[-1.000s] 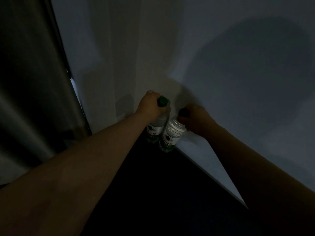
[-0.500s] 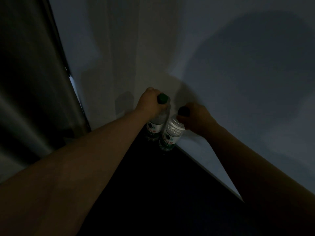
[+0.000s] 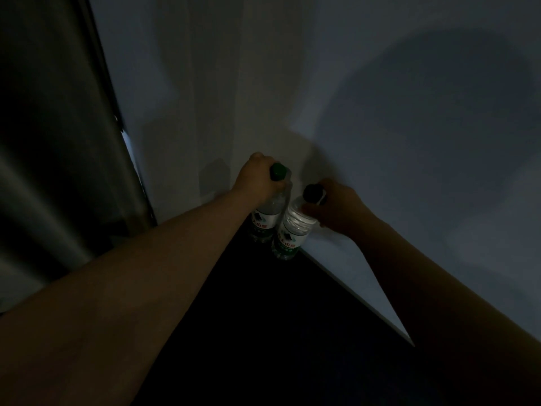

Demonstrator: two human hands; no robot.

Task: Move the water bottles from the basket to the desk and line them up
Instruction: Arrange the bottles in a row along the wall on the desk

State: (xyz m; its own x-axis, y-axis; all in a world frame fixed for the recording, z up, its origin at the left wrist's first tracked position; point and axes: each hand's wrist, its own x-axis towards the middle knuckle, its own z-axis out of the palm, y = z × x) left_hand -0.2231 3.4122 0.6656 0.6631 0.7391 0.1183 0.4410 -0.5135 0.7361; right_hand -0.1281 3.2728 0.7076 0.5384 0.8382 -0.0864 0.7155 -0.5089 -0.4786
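Note:
The scene is very dim. Two clear water bottles with green caps and white-green labels stand upright side by side on a dark desk surface [image 3: 287, 332], in the corner against the wall. My left hand [image 3: 257, 180] is wrapped around the neck of the left bottle [image 3: 268, 218]. My right hand [image 3: 336, 206] grips the neck of the right bottle [image 3: 292, 232], just under its cap. The two bottles nearly touch. No basket is in view.
A pale wall [image 3: 409, 127] runs behind and to the right of the bottles, with my shadow on it. A dark curtain [image 3: 58, 142] hangs at the left, beside a thin bright gap.
Both hands and the bottles have shifted very slightly upward in the view; the grips are unchanged.

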